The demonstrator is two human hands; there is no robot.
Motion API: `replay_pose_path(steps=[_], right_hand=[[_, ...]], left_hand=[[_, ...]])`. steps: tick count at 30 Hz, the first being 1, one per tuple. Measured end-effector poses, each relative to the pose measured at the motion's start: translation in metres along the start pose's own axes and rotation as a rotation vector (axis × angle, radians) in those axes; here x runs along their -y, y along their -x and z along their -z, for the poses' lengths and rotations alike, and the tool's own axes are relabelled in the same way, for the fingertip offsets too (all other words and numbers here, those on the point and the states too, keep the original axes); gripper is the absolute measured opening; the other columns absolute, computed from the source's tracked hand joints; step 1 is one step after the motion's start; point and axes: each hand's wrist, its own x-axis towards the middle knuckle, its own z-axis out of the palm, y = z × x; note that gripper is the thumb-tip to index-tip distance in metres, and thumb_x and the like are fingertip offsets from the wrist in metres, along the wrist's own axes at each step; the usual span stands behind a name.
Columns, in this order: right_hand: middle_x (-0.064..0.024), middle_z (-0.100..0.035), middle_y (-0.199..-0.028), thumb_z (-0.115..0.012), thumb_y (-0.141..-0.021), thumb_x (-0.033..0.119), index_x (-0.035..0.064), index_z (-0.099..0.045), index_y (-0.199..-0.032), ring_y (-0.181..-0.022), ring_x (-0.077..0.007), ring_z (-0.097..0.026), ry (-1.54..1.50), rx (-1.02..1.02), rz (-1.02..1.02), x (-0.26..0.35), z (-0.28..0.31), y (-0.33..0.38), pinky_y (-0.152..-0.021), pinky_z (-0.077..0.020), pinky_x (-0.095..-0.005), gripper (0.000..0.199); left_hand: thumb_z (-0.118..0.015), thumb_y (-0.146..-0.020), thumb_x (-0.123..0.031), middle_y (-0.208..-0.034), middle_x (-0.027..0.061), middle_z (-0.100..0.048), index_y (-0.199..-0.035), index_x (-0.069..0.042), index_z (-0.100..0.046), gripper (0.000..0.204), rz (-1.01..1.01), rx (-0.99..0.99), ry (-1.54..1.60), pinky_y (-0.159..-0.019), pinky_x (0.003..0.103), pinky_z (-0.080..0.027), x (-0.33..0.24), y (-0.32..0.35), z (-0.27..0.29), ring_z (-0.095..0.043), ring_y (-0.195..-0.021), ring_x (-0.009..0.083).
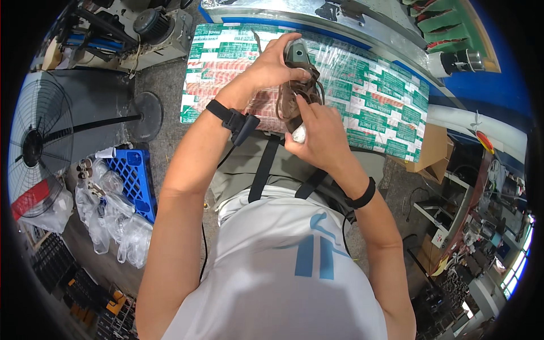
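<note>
My left hand (273,63) grips a grey-green power tool body (297,55) from above, fingers wrapped over its top. Below it hangs a brown bundle of cord or strap (292,101) bunched between both hands. My right hand (317,129) closes on the lower end of that bundle, thumb pressing into it, with a small pale object (298,134) at its heel. Both hands are held over a table covered with a green, white and red printed plastic sheet (368,96). Black bands sit on both wrists.
A black standing fan (39,141) and its round base (148,115) are on the floor to the left. A blue plastic crate (136,178) and clear plastic bags (113,221) lie below it. A cardboard box (433,150) sits right of the table; cluttered shelves fill the right edge.
</note>
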Motion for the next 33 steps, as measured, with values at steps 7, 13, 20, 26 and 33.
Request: replay_pose_path(steps=[7, 13, 20, 26, 33], right_hand=[[-0.0197, -0.067, -0.096, -0.088, -0.078, 0.031, -0.0064, -0.063, -0.142, -0.088, -0.0417, -0.068, -0.226, -0.051, -0.083, 0.028, 0.0, -0.006, -0.078, -0.0538, -0.0491, 0.078], [-0.0166, -0.07, -0.106, -0.082, -0.082, 0.029, -0.0033, -0.061, -0.151, -0.098, -0.0337, -0.07, -0.379, 0.06, -0.16, 0.005, 0.017, 0.042, -0.088, -0.0555, -0.0428, 0.079], [-0.0112, -0.071, -0.114, -0.067, -0.093, 0.016, 0.0001, -0.061, -0.156, -0.101, -0.0234, -0.066, -0.842, -0.183, -0.288, -0.045, 0.039, 0.047, -0.095, -0.0545, -0.0383, 0.065], [-0.0181, -0.069, -0.121, -0.076, -0.091, 0.023, -0.0023, -0.048, -0.163, -0.111, -0.0371, -0.066, -0.109, -0.412, -0.299, -0.147, 0.026, 0.014, -0.101, -0.0513, -0.0464, 0.082], [-0.0191, -0.065, -0.122, -0.084, -0.081, 0.026, -0.0026, -0.043, -0.166, -0.111, -0.0396, -0.062, 0.215, -0.447, -0.3, -0.216, -0.007, 0.032, -0.105, -0.0484, -0.0536, 0.099]], left_hand=[[-0.103, -0.072, -0.026, -0.161, 0.0232, -0.046, -0.167, -0.017, -0.045, 0.112, 0.009, 0.019, 0.006, -0.121, 0.046, -0.049, 0.003, -0.006, -0.001, -0.052, -0.148, 0.0413], [-0.101, -0.078, -0.029, -0.161, 0.0276, -0.051, -0.166, -0.008, -0.044, 0.107, -0.019, -0.016, -0.01, -0.122, 0.047, -0.048, 0.014, -0.002, -0.004, -0.053, -0.15, 0.0415], [-0.092, -0.094, -0.027, -0.15, 0.0214, -0.062, -0.162, 0.007, -0.041, 0.091, 0.193, -0.245, 0.435, -0.114, 0.039, -0.053, -0.007, 0.057, -0.049, -0.06, -0.138, 0.0271], [-0.096, -0.084, -0.024, -0.139, 0.0209, -0.069, -0.151, 0.0, -0.05, 0.085, 0.113, -0.387, 0.134, -0.111, 0.049, -0.052, 0.007, 0.065, -0.104, -0.067, -0.131, 0.0367], [-0.085, -0.095, -0.009, -0.114, 0.0071, -0.08, -0.126, 0.001, -0.07, 0.036, 0.285, -0.305, 0.501, -0.088, 0.032, -0.061, 0.01, 0.061, -0.075, -0.075, -0.1, 0.0148]])
